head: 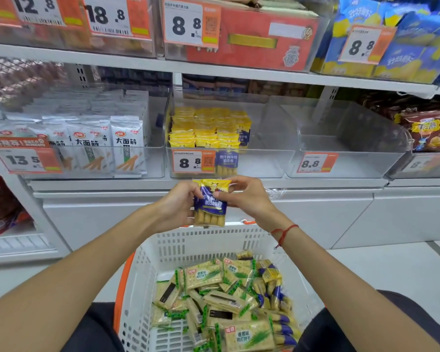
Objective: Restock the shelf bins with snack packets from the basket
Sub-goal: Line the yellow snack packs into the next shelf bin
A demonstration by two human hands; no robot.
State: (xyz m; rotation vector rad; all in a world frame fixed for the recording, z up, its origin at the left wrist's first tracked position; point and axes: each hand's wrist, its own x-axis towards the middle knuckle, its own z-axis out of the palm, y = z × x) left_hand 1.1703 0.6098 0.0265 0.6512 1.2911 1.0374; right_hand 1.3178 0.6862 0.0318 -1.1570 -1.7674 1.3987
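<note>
Yellow and blue marked the snack packet (210, 203) held upright between both hands, just above the far rim of the white basket (148, 252) and just below the front lip of the shelf. The left hand (174, 208) curled round the packet's left edge; the right hand (247, 196) pinched its upper right corner with bent fingers, so both grips were closed on the one packet. Its long axis ran top to bottom, the yellow seal uppermost.

Directly above and slightly behind it sat the clear bin (229, 158) already part-filled with matching yellow packets (stacked on the left half only, behind an 8.8 price tag (193, 161)). The right half of that bin looked bare, which suggested open room for the packet to go up and forward over the low front wall. Both hands were about equally near the bin; the bin's front lip and the edge of the shelf above were the edges to clear.

Further right stood a second clear bin (348, 148), apparently holding nothing. In the basket below lay many green-printed cracker packets (208, 278) and, along its right side, more blue-and-yellow ones (277, 295).
</note>
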